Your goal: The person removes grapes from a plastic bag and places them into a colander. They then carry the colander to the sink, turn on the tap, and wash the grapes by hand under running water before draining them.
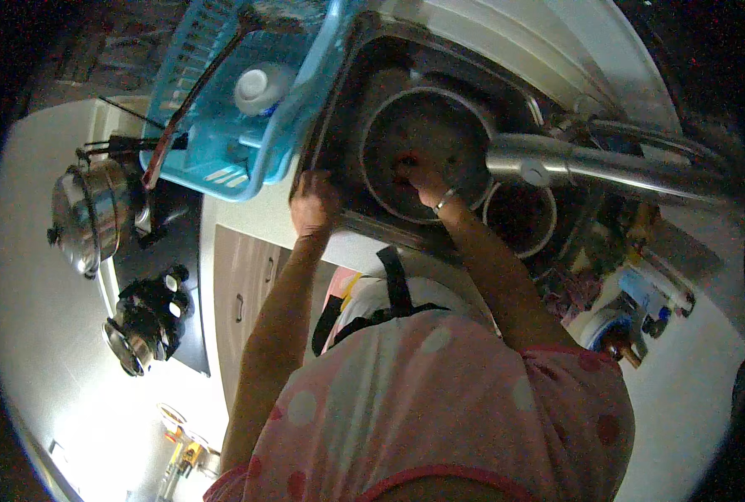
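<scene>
My left hand is curled at the left front corner of a dark sink. Whether it grips the sink's rim or holds something small is unclear. Reaching into a large round pot or basin in the sink is my right hand, with a metal band at the wrist. Its fingers are bent down near the bottom, beside a dark reddish patch, and what they touch is too dim to tell. A smaller round pot sits to the right of the large one, under my right forearm's side of the faucet.
A metal faucet reaches over the sink from the right. Left of it stands a blue plastic dish rack holding a white bowl. A lidded steel pot and a cooktop lie farther left. Cluttered items crowd the right counter.
</scene>
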Demonstrator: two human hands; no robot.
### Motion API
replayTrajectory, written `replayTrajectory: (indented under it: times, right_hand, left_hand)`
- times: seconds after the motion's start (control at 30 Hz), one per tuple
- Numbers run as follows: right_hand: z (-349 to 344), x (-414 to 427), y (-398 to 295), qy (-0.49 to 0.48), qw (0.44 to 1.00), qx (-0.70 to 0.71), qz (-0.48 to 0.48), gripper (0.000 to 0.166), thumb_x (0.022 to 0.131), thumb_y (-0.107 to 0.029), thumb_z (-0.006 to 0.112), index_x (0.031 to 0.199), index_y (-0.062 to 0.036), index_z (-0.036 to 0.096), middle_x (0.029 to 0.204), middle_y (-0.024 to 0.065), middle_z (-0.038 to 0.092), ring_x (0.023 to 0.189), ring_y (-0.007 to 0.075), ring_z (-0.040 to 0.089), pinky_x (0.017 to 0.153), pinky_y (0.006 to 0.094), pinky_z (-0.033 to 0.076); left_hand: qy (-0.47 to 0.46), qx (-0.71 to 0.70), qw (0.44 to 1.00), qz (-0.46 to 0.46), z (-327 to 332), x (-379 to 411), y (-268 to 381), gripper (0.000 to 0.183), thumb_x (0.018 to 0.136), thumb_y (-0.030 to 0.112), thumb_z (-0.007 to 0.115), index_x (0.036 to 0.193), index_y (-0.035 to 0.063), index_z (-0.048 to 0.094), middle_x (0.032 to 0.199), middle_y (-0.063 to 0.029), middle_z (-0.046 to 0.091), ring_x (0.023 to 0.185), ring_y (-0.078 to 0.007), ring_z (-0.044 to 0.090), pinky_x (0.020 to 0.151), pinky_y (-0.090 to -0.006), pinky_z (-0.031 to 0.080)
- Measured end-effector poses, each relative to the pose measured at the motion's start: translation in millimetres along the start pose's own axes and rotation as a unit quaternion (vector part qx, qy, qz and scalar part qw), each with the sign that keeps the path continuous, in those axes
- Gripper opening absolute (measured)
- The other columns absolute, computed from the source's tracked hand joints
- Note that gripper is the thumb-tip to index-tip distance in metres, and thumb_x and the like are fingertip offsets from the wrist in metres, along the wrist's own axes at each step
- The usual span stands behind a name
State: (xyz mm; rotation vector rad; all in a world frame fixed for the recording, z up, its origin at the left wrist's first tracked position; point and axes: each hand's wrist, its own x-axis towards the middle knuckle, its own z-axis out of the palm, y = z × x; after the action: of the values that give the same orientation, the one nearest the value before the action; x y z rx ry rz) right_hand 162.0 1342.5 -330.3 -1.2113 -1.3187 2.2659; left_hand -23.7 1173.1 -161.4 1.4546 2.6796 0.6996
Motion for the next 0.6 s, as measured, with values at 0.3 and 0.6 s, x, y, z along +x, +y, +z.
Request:
replayTrajectory:
  times: [0.3, 0.6]
  right_hand:
    - [-43, -43, -27, -0.015, 0.999, 0.003, -0.051, 0.027, 0.087, -0.005, 0.073, 0.110, -0.0092, 0.062, 0.085, 0.0051, 0.064, 0.069, 0.0151, 0.062, 0.057, 0.0309, 0.053]
    - [-112, -115, -77, 0.084, 0.971, -0.185, -0.130, 0.032, 0.083, -0.013, 0.078, 0.111, -0.0041, 0.065, 0.096, 0.0092, 0.067, 0.080, 0.0216, 0.066, 0.070, 0.0400, 0.057]
  left_hand:
    - [-0.037, 0.014, 0.999, 0.002, 6, -3, -12, 0.023, 0.084, 0.013, 0.062, 0.107, 0.0087, 0.063, 0.100, -0.0200, 0.063, 0.089, -0.0429, 0.062, 0.074, -0.0527, 0.055]
    - [-0.037, 0.007, 0.999, -0.008, 11, -1, -11, 0.019, 0.087, 0.015, 0.061, 0.104, 0.0082, 0.064, 0.102, -0.0213, 0.062, 0.089, -0.0440, 0.063, 0.074, -0.0530, 0.055]
